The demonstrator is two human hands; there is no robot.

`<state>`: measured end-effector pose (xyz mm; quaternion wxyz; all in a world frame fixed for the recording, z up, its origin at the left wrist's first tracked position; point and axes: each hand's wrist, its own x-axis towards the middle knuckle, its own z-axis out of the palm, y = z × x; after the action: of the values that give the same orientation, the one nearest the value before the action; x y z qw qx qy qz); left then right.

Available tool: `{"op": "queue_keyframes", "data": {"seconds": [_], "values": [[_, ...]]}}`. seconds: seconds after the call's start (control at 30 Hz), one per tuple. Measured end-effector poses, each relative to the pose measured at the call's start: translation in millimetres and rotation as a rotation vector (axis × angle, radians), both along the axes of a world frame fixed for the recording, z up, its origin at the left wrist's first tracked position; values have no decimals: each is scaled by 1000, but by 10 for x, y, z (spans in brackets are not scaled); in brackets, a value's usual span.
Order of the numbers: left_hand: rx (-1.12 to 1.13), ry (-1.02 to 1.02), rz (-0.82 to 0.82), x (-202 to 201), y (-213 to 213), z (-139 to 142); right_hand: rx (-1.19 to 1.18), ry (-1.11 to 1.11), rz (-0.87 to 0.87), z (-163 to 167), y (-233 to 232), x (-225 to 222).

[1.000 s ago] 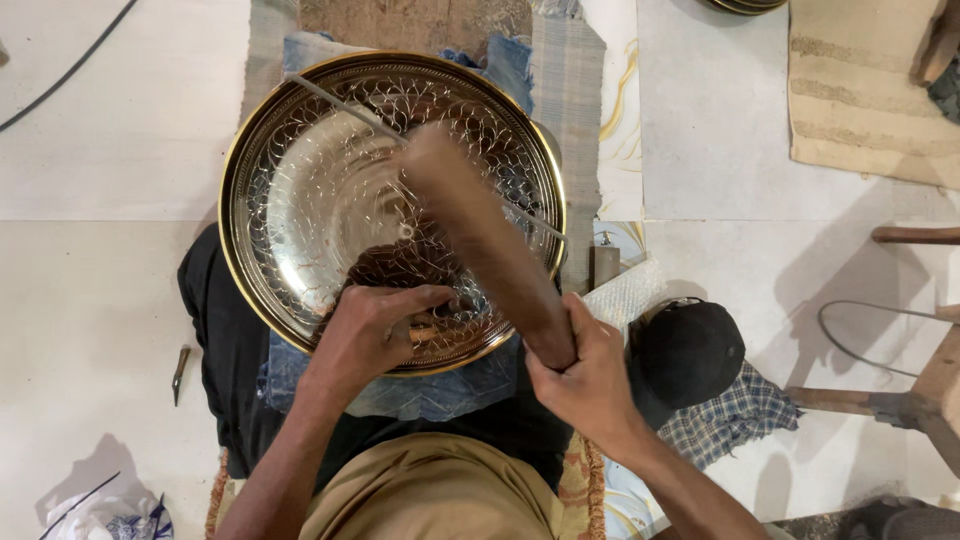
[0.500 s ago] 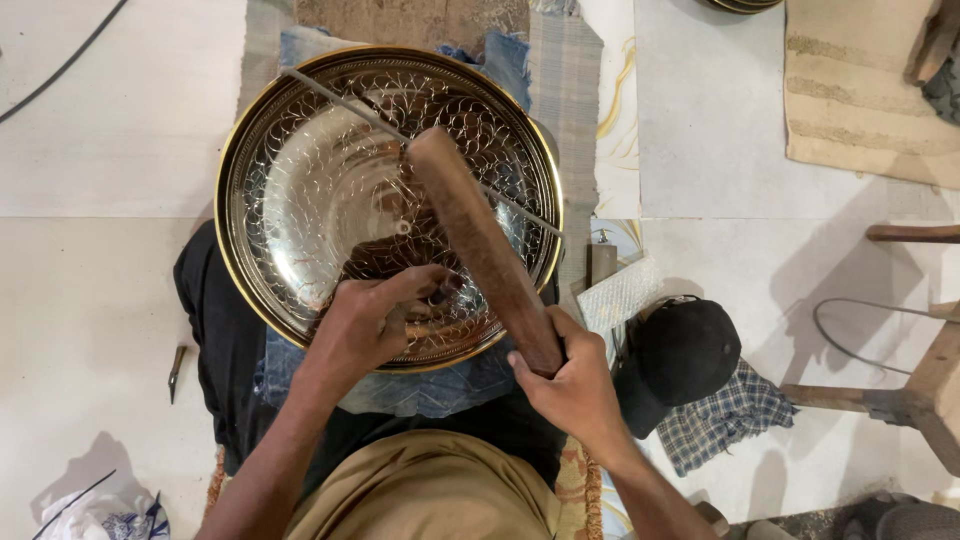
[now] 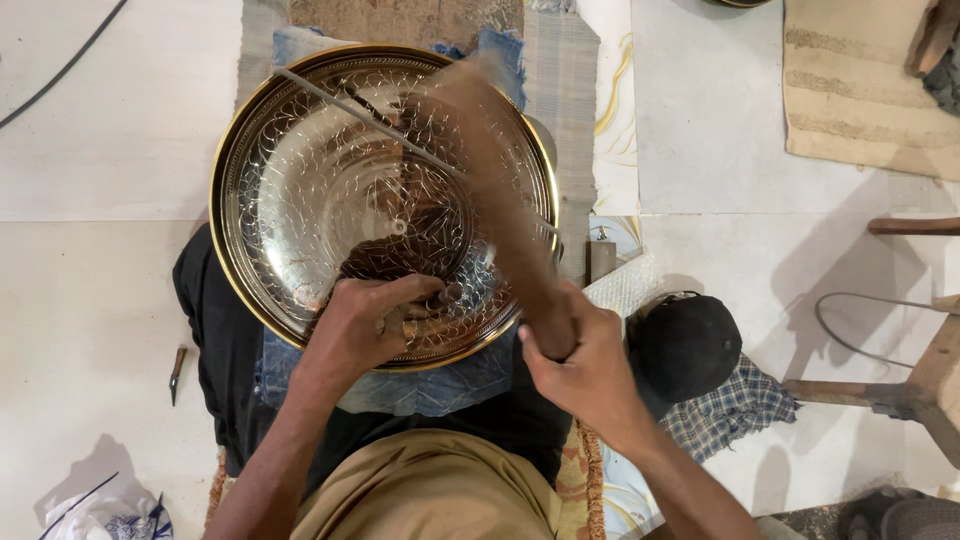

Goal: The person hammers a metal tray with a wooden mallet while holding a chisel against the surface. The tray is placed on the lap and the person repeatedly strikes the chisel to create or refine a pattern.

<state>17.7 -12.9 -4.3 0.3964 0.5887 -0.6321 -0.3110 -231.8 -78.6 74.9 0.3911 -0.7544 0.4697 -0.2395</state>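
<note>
Over a large engraved metal tray (image 3: 300, 200) resting on the person's lap, the left hand (image 3: 365, 325) pinches a small chisel-like tool (image 3: 440, 297) against the tray's near rim. Beside it, the right hand (image 3: 590, 365) is closed around a blurred wooden mallet (image 3: 500, 190) raised above the tray. Right of the tray lies a black cap (image 3: 685, 345).

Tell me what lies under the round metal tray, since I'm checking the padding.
Blue denim cloth shows below the tray's near rim, over black fabric; a woven mat lies beyond. What is directly beneath its centre is covered.
</note>
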Motion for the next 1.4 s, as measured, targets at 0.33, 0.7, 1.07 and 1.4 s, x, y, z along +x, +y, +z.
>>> {"op": "queue_keyframes", "data": {"seconds": [0.33, 0.7, 1.07, 1.4], "values": [[77, -88, 19, 9, 13, -136, -124, 372, 224, 190, -120, 48], [-16, 16, 1, -22, -1, -49, -6, 31, -125, 190, -39, 58], [26, -98, 39, -13, -28, -33, -121, 253, 55, 116, 11, 78], [-65, -48, 10, 13, 4, -220, 68, 102, -40, 58, 5, 41]]}}
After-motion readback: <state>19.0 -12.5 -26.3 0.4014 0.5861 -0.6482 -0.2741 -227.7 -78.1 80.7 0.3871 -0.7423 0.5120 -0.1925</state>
